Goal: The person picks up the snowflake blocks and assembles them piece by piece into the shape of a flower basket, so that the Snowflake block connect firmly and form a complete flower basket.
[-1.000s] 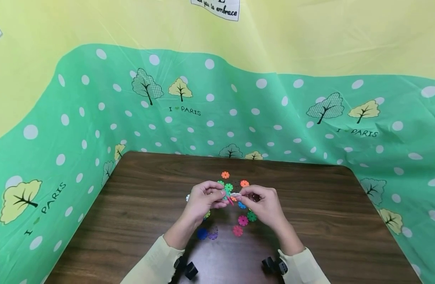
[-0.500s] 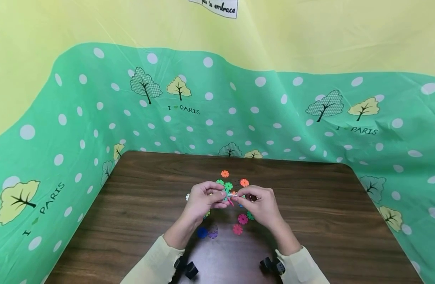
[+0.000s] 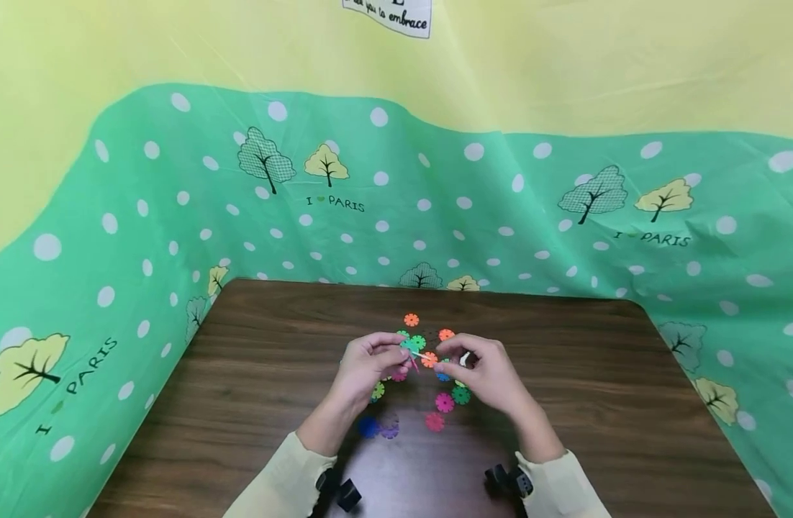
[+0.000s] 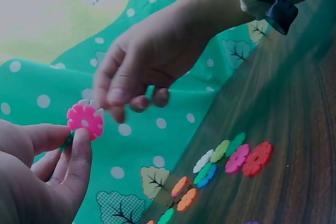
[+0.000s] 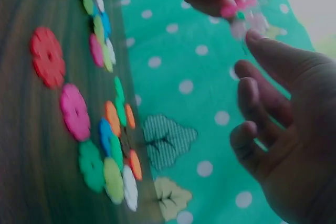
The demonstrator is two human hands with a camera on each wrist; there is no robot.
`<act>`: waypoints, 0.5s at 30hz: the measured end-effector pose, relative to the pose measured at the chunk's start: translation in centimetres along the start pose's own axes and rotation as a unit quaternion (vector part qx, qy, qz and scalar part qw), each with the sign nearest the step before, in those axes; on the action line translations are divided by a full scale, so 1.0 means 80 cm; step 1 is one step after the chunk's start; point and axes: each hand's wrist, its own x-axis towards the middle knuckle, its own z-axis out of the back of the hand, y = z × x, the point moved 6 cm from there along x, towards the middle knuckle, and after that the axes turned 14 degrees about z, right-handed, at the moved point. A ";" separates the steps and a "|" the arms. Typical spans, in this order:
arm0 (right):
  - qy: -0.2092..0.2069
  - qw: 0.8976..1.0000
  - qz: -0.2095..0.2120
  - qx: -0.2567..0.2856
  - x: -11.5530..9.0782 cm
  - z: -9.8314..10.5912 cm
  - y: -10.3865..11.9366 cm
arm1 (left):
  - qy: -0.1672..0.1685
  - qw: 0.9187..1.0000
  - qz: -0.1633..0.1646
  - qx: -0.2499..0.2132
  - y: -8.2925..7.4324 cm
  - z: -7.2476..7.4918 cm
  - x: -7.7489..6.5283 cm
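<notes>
My left hand (image 3: 369, 365) pinches a small cluster of joined snowflake discs between thumb and fingertips, raised above the table. In the left wrist view its pink disc (image 4: 86, 120) faces the camera, with a bit of green below and a white disc edge behind. From the right wrist view the whitish disc (image 5: 256, 23) stands out from the pink one. My right hand (image 3: 486, 368) is close beside the cluster, thumb and forefinger spread and nothing gripped. Its thumb tip (image 5: 254, 36) lies right by the whitish disc; whether it touches I cannot tell.
Loose snowflake discs lie on the dark wood table (image 3: 273, 388) under and around the hands: orange (image 3: 411, 319), dark green (image 3: 461, 395), red (image 3: 434, 421), blue (image 3: 368, 427), purple (image 3: 389, 429) and several more. A green and yellow printed cloth (image 3: 448, 216) hangs behind.
The right fingers held the white disc against the cluster earlier; now they have parted and drawn slightly to the right, leaving the white disc on the cluster. The left hand stays almost in place.
</notes>
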 end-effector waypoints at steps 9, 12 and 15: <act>0.148 0.977 -0.077 -0.132 0.003 -0.010 -0.054 | -0.031 0.999 0.005 0.018 -0.001 0.008 0.002; 0.186 0.962 -0.109 -0.165 0.000 -0.014 -0.072 | -0.028 0.999 0.008 0.016 -0.002 0.007 0.000; 0.213 0.950 -0.131 -0.188 -0.004 -0.017 -0.084 | -0.018 1.000 0.012 0.008 -0.002 0.004 -0.002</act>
